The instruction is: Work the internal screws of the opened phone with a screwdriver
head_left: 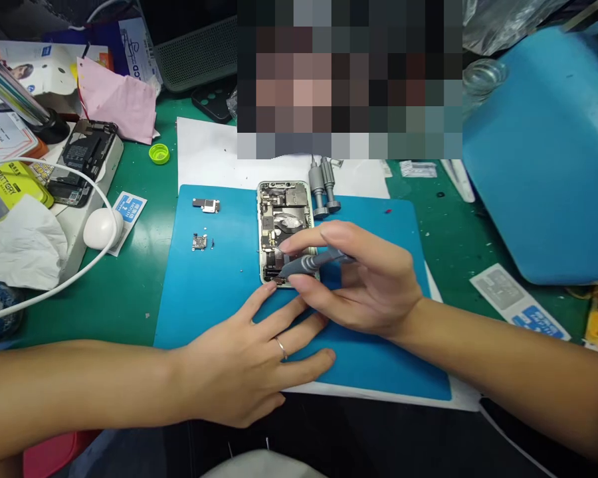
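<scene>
An opened smartphone (290,222), its inner boards and parts exposed, lies upright on the blue mat (219,292). My right hand (363,279) is closed in a pinch around a grey screwdriver (306,265), whose tip points at the phone's lower end. My left hand (264,352) lies palm down with its fingers spread, and its index fingertip touches the phone's bottom edge. Left of the phone rest a small metal bracket (208,205) and a smaller metal plate (199,242) beside tiny screws (212,243). The exact spot under the screwdriver tip is hard to make out.
Two grey screwdrivers (317,192) stand beyond the phone's upper right. At left are another opened phone (82,159) on a white box, a white cable (80,279) and a green cap (159,154). A large blue panel (543,166) fills the right.
</scene>
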A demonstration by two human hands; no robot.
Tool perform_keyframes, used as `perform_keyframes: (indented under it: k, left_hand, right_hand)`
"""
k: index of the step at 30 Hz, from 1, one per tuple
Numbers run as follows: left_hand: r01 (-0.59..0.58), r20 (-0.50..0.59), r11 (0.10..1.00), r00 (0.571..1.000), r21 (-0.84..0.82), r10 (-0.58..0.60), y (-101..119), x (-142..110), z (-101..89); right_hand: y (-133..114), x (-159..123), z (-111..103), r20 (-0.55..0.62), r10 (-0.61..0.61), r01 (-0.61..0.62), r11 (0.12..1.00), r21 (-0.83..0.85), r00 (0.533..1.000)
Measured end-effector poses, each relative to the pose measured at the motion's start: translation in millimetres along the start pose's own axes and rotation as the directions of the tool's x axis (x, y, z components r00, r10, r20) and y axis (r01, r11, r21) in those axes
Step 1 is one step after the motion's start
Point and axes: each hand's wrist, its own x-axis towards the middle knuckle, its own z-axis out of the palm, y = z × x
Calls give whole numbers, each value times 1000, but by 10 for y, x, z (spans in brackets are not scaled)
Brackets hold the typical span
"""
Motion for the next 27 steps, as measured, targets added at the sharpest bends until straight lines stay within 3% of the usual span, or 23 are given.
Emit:
perform_keyframes:
  k: [5, 15, 27]
  left_hand:
    - [8, 7, 1000, 1000, 15, -8, 1, 3, 10]
    - [9, 15, 999, 1000, 39, -9, 2, -6, 27]
    - [32, 35, 999, 999, 40, -34, 14, -24, 0]
  right_hand:
    - [-1, -15, -4, -4, 56, -56, 998, 31, 998]
    - [9, -37, -15, 5, 57, -57, 996, 72, 998]
    - [-10, 26, 50, -37, -9, 11, 998, 69, 999]
